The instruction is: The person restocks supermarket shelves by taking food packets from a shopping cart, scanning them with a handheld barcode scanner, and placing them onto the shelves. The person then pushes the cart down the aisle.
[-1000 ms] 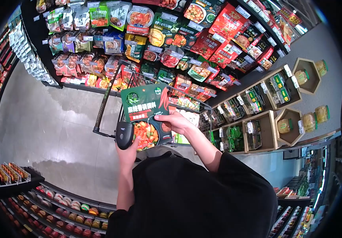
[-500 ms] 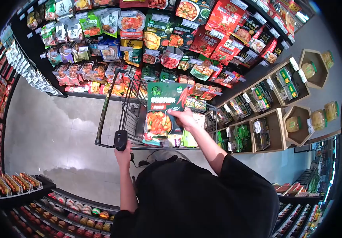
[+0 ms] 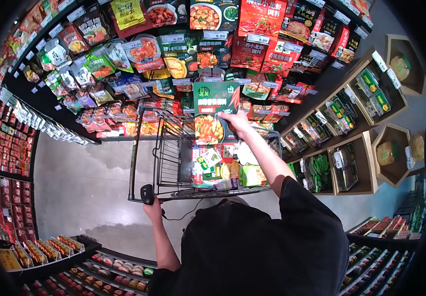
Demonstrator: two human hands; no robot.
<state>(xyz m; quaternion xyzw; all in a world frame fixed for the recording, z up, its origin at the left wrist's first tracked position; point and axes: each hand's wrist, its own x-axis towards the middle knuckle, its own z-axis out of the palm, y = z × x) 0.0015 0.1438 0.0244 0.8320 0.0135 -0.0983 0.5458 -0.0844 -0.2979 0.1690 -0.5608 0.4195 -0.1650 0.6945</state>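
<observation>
My right hand (image 3: 236,124) grips the right edge of a dark green seasoning pouch (image 3: 208,133), its thumb on the front. The pouch is upright above the shopping cart (image 3: 168,165), its front facing me, with a picture of a cooked dish and red chillies. My left hand (image 3: 152,209) is closed at the left end of the cart's handle bar, right beside a black rounded piece (image 3: 147,194); part of its fingers is hidden. Inside the cart lie several packets, among them a small white-and-green packet (image 3: 209,159) and a bright green one (image 3: 253,175).
Ahead, a shelf rack holds hanging pouches, including red crayfish seasoning (image 3: 262,18) with price tags. Wooden display boxes (image 3: 363,143) line the right side. Grey tiled floor (image 3: 84,182) lies left of the cart. Shelves of round tubs (image 3: 124,266) stand at lower left.
The pouch has risen and tilted less, moving away from the cart's contents, so more packets show beneath it. The view has shifted, and the left hand stays at the cart handle.
</observation>
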